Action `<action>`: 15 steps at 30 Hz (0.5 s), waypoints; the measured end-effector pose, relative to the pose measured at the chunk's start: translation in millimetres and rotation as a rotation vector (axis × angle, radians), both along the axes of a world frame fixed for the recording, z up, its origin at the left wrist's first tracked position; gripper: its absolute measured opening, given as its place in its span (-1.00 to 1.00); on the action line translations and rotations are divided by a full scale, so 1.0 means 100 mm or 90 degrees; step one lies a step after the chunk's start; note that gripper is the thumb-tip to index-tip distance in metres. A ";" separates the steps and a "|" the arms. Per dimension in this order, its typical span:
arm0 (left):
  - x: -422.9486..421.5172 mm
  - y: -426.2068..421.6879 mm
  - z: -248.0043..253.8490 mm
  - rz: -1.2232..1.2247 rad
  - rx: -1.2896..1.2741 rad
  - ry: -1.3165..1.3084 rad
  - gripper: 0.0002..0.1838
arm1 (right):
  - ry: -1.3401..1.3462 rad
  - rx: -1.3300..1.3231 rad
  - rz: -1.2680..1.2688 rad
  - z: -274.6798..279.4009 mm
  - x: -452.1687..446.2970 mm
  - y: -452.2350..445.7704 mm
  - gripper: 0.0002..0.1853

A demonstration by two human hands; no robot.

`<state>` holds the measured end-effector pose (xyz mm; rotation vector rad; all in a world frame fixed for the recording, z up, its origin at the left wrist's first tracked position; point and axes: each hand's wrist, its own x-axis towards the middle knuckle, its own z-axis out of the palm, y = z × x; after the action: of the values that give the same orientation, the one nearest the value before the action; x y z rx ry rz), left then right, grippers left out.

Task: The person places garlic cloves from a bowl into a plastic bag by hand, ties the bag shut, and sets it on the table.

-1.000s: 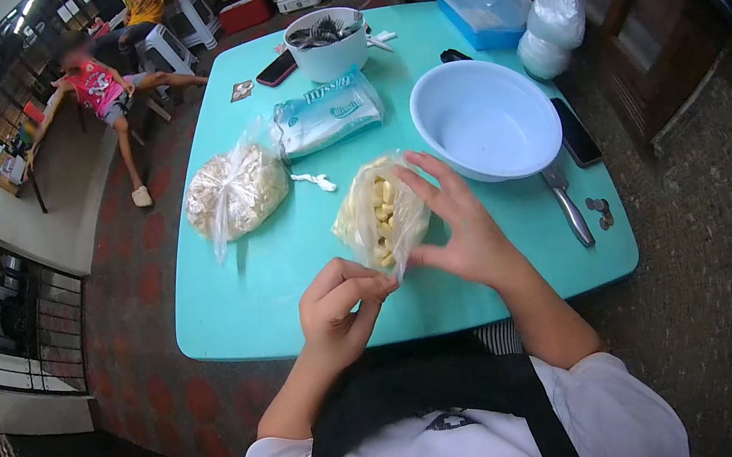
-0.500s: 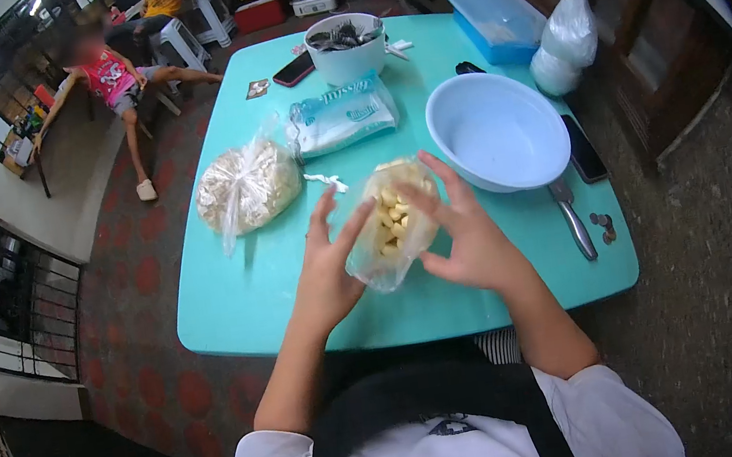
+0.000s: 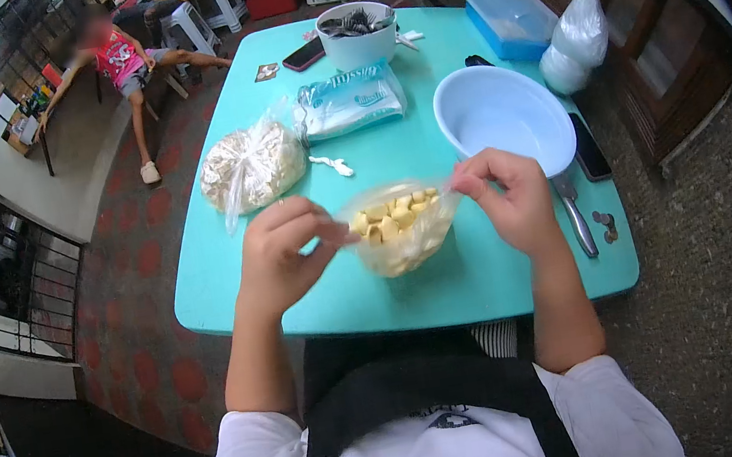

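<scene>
Plastic pinch, R hand: R hand (image 3: 514, 203) has thumb + fingertips closed on film at upper R corner of clear bag (image 3: 414, 248), just R of frame ctr.
L hand: L hand (image 3: 288, 253) is curled, fingertips at bag's L edge; blurred, can't tell if film is gripped.
Bag vs hands: directly btwn the two, L end at L fingertips, R end at R fingertips; neither clearly nearer. Mouth's long axis runs L–R across frame, rising slightly to the R, so the hands sit at opp. ends of it.
Contents: pale yellow pieces (image 3: 391, 219) show thru the mouth, mid-frame, btwn both sets of fingertips.
Blue bowl: blue bowl (image 3: 507, 110) is upper R of bag, just beyond R hand; R hand is the nearer one. Looks empty.
Knife: knife handle (image 3: 580, 225) pokes out below bowl, R of R wrist; coins (image 3: 607, 226) beside it.
Tied bag: tied bag (image 3: 252, 165) sits upper L of clear bag, nearer L hand.
Scrap: white twisted scrap (image 3: 333, 167) lies btwn the two bags, apart from both.
Table: turquoise table (image 3: 216, 292) under everything.
</scene>
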<state>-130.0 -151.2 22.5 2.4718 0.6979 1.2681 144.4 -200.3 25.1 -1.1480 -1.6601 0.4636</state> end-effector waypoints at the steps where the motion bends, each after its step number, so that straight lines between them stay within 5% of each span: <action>1: 0.01 -0.01 0.04 -0.004 0.004 -0.014 -0.82 | 0.036 0.020 -0.007 -0.05 -0.04 -0.01 -0.80; 5: 0.07 -0.05 0.01 -0.008 -0.029 -0.082 -0.82 | 0.265 0.034 0.018 -0.21 -0.18 0.11 -0.80; 15: 0.11 -0.10 -0.10 -0.040 -0.077 -0.215 -0.86 | 0.459 -0.078 0.095 -0.32 -0.39 0.09 -0.80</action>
<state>-119.1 -161.4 12.6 2.0945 0.5846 1.5202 105.6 -191.1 -7.0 -0.8020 -1.0922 0.9579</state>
